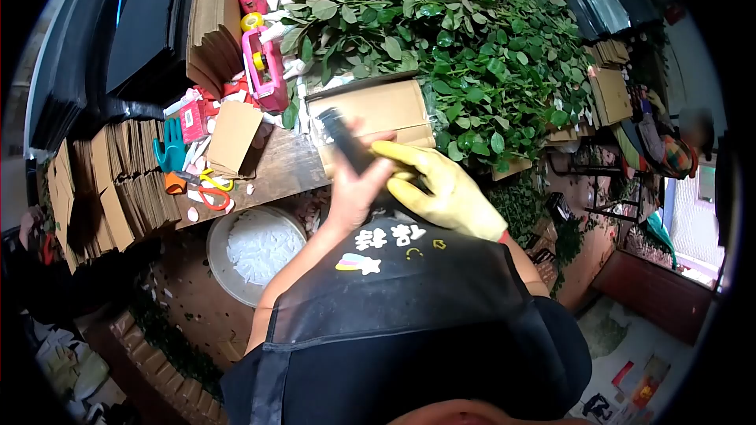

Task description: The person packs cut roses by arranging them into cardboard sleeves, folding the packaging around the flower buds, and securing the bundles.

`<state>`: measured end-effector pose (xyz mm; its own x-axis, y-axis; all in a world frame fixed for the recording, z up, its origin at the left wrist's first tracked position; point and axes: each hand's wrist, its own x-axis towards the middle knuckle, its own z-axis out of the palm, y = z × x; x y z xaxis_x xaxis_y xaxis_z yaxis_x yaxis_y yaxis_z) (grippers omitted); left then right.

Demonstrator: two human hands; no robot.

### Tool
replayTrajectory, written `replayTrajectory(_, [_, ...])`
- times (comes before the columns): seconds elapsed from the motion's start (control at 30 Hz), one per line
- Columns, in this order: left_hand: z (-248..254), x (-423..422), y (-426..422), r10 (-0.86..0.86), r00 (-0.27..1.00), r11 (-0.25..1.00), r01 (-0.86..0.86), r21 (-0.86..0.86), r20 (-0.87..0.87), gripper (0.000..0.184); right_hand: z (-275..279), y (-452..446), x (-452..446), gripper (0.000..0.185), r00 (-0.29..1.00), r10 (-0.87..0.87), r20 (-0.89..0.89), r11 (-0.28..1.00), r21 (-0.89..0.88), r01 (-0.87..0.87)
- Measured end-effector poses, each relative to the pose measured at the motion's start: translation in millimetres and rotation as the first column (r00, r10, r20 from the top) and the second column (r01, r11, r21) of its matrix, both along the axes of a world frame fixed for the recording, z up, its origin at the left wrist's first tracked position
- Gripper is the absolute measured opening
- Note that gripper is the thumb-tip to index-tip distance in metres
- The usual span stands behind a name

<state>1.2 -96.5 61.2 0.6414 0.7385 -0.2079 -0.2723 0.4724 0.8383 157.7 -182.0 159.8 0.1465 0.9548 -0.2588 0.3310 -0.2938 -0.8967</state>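
My left hand [358, 181], bare, is closed around a black oblong object [346, 142]. Motion blurs this object, so its exact kind is unclear. A yellow rubber glove covers my right hand [445, 193]; its fingers and thumb are apart, with the fingertips close to the left fingers. Whether they touch the black object is hard to tell. Just beyond both hands, a brown cardboard sheet [386, 110] lies on the wooden table [291, 164]. A large heap of leafy green stems [472, 47] covers the table's far right.
Pink tape dispensers [265, 71] stand left of the leaves. Further left are cardboard pieces [235, 135], a teal glove [171, 145], orange-handled scissors [213, 193] and stacked cardboard [130, 181]. Below the table edge sits a round tub [219, 256] of white pieces. Another person [669, 142] is at far right.
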Motion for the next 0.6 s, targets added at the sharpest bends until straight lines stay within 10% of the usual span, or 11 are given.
replayTrajectory(0.1, [-1,-21,20,0.233,0.97,0.967,-0.238,0.086,0.066,0.06,-29,13,-1,0.035,0.971,-0.167,-0.169,0.984,0.038,0.176])
replayTrajectory(0.17, [-33,-47,36,0.274,0.928,0.924,-0.182,0.335,-0.252,0.058,-89,18,20,0.036,0.933,-0.348,-0.094,0.905,0.226,0.36])
replayTrajectory(0.23, [-55,-64,58,0.3,0.715,0.888,0.032,0.459,-0.632,0.062,-131,10,60,0.043,0.866,-0.5,-0.029,0.829,0.272,0.488])
replayTrajectory(0.37, [-116,-84,89,0.434,0.367,0.698,0.44,0.565,-0.823,0.073,-125,-3,84,0.049,0.764,-0.642,-0.062,0.729,0.259,0.634])
replayTrajectory(0.5, [-136,-84,109,0.645,0.512,0.475,0.313,0.823,-0.567,0.058,-64,-2,56,0.035,0.829,-0.53,-0.18,0.833,0.074,0.548])
replayTrajectory(0.6, [-141,-63,153,0.673,0.602,0.567,-0.045,0.823,-0.431,0.041,-57,1,30,0.032,0.878,-0.415,-0.238,0.9,0.037,0.435])
